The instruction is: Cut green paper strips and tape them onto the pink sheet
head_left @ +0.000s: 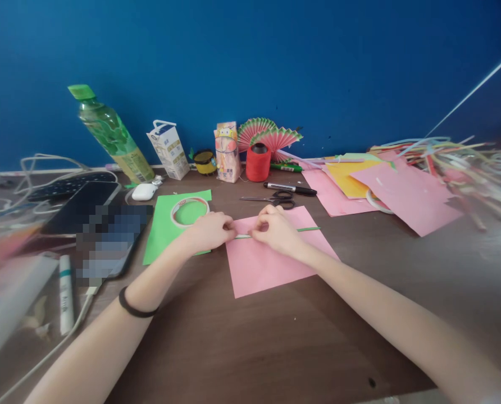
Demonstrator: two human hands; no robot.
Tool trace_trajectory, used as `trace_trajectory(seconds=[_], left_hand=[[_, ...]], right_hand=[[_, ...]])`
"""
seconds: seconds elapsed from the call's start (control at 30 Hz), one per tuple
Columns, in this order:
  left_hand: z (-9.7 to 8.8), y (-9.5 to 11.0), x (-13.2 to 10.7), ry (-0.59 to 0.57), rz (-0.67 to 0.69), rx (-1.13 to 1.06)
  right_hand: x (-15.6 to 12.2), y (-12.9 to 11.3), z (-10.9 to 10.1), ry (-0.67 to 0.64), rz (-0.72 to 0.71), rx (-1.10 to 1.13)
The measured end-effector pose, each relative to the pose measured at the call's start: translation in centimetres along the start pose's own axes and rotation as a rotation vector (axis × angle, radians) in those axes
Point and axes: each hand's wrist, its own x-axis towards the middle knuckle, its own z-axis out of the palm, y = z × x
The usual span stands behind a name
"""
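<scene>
Pink sheet (271, 270) flat under right hand (276, 231); thin green strip (308, 229) across it, paler between right and left hand (210, 230).

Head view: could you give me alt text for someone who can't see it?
A person's left hand and right hand are at a thin strip, green at its right end, across the upper part of a pink sheet on a dark table. Beside it, a green sheet bears a roll of tape; scissors and a black marker lie behind.
</scene>
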Motion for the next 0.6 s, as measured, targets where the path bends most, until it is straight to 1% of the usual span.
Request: trace_trajectory(seconds=[0.3,0.6], left_hand=[[0.52,-0.18,0.14,0.022,-0.011,0.021],[0.49,0.35,0.00,0.026,-0.037,0.071]], right_hand=[[0.14,0.22,0.15,-0.001,-0.003,0.011],[0.01,0.09,0.03,-0.016,-0.004,-0.009]])
